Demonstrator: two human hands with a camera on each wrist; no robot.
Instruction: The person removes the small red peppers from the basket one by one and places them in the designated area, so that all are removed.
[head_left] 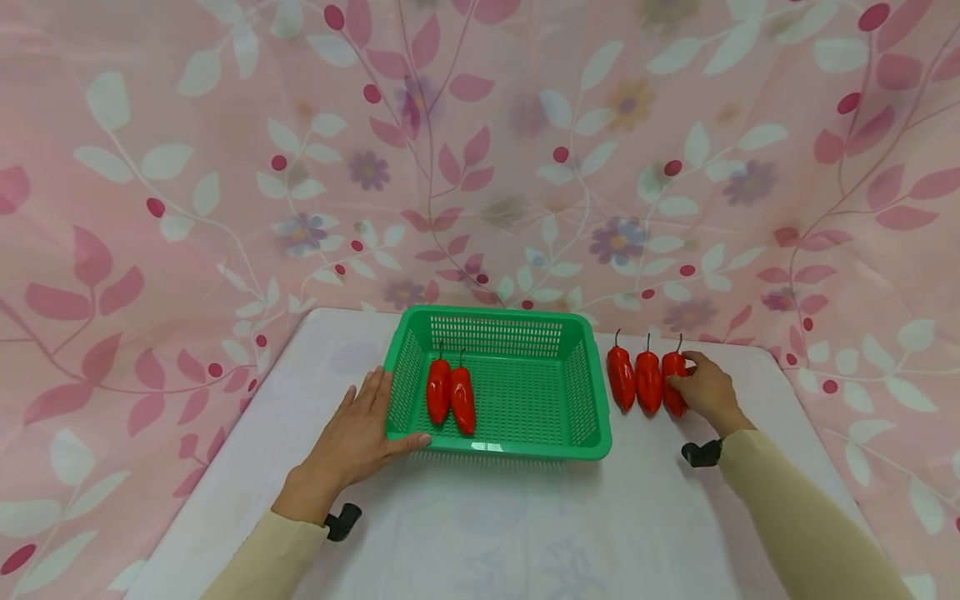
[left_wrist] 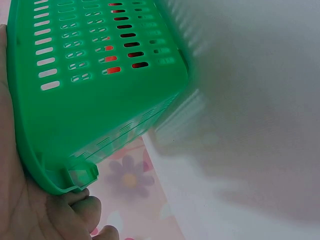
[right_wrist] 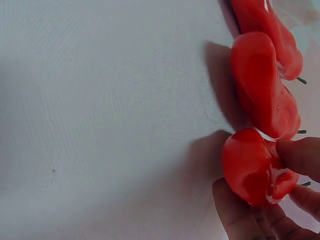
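Note:
A green plastic basket [head_left: 495, 312] with slotted walls holds two red chili peppers, one red pepper [head_left: 438, 392] beside another [head_left: 462, 402], stems pointing away. My left hand [head_left: 347, 446] rests on the basket's left front corner, fingers straight along the rim and thumb over the front edge. To the right of the basket, three more peppers lie side by side on the cloth. Around the rightmost pepper [right_wrist: 250, 167] my right hand [head_left: 707, 390] has its thumb on one side and its fingers on the other. The middle pepper [right_wrist: 265, 87] lies right next to it, then the left one [head_left: 621, 379].
A white cloth [head_left: 480, 533] covers the table. Behind it and at both sides hangs a pink floral curtain [head_left: 510, 208]. Each wrist wears a small black camera mount, such as the left mount [head_left: 343, 522].

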